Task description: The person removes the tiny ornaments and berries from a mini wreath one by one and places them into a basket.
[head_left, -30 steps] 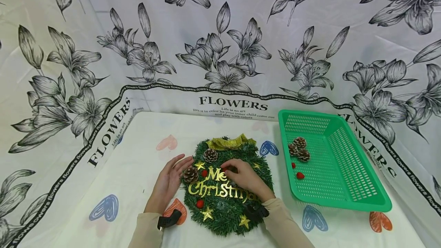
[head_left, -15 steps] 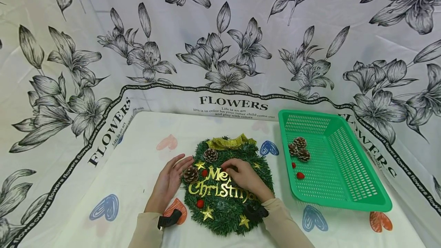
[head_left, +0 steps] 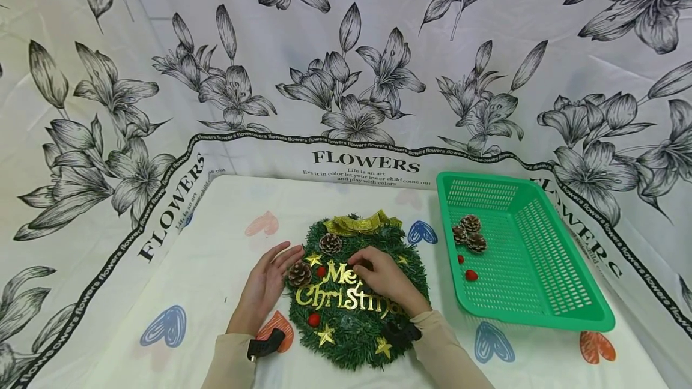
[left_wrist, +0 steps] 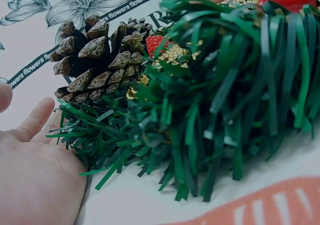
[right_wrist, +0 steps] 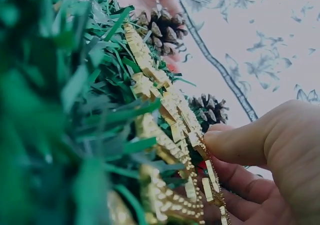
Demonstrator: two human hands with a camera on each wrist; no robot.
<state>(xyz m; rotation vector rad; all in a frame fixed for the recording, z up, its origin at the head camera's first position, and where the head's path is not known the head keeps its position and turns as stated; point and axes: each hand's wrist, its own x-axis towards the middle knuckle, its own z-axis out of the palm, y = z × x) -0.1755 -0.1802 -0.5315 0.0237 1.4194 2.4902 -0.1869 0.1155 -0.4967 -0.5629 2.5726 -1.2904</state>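
Observation:
A green tinsel wreath (head_left: 351, 341) lies on the table, with a gold "Merry Christmas" sign (head_left: 319, 298) across its middle. My left hand (head_left: 262, 287) rests at its left edge, fingers extended beside a pine cone (head_left: 299, 273). Over the sign's upper line, my right hand (head_left: 386, 275) is bent with thumb and fingers close together. In the right wrist view a bit of a red berry (right_wrist: 202, 165) shows between that thumb and the fingers, partly hidden by the gold letters. Another pine cone (head_left: 330, 244), red berries (head_left: 314, 319) and gold stars (head_left: 325, 335) decorate the wreath.
To the right stands a green plastic basket (head_left: 532, 317) holding several pine cones (head_left: 476, 242) and red berries (head_left: 471, 275). A gold bow (head_left: 359, 223) tops the wreath. The white tablecloth (head_left: 216, 245) has printed hearts, and a flower-patterned curtain (head_left: 303, 107) hangs behind.
The red at my right fingertips, visible in the head view earlier, is now hardly seen there. Both hands and the wreath otherwise keep their places.

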